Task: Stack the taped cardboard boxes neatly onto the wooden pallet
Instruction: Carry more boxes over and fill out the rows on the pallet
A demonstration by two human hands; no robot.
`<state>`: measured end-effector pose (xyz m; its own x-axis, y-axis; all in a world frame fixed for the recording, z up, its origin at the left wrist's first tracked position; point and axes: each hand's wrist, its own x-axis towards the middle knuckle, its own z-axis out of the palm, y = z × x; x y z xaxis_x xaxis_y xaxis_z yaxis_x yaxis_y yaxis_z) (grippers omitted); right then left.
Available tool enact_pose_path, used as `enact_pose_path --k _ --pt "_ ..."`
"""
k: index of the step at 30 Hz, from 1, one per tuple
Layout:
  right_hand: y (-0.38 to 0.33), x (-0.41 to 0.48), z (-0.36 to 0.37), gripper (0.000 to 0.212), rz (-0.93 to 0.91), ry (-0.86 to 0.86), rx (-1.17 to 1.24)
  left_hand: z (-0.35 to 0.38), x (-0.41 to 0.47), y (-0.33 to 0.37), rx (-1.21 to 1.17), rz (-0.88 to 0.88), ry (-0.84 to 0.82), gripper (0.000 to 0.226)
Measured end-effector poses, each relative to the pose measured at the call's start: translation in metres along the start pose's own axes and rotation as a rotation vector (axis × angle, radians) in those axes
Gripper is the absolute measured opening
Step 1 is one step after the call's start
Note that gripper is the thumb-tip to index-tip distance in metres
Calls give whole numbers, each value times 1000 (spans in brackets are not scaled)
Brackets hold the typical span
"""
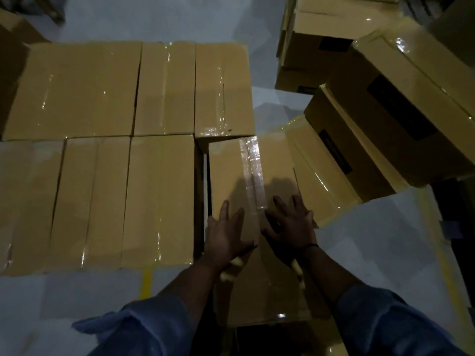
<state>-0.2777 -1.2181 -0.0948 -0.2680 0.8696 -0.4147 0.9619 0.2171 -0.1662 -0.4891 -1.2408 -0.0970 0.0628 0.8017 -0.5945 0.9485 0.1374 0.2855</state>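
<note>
1. Pressed flat on top of the taped box (226, 176): left grip (226, 235) and right grip (290, 227), both wide, fingers spread, clasping nothing, one on each side of the tape strip (253, 170).
2. Found just beside the right edge of the stacked boxes (102, 150), lying lengthwise, top face lower than theirs. No sight of the wooden pallet; likely hidden beneath the stack.
3. Judged stiff and fairly heavy: plain corrugated card, square corners, flaps sealed shut. Likely better slid by palm pressure than lifted from above.
4. Glossy clear tape, probably slick under skin; matte card either side should give better friction.
5. For a lift, best taken at the lower edges of opposite short ends, not by the tape or flaps.
6. Tumbled at angles on the pale floor (372, 253) to the right: loose boxes (380, 140), same card, dark printed labels.
</note>
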Motion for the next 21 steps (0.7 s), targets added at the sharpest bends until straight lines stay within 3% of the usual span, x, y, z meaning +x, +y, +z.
enact_pose_path --k 9,21 --pt "-48 36 76 61 37 -118 -40 51 27 -84 26 45 -1 109" --pt "-53 101 147 62 -28 40 27 84 105 -136 54 65 94 108"
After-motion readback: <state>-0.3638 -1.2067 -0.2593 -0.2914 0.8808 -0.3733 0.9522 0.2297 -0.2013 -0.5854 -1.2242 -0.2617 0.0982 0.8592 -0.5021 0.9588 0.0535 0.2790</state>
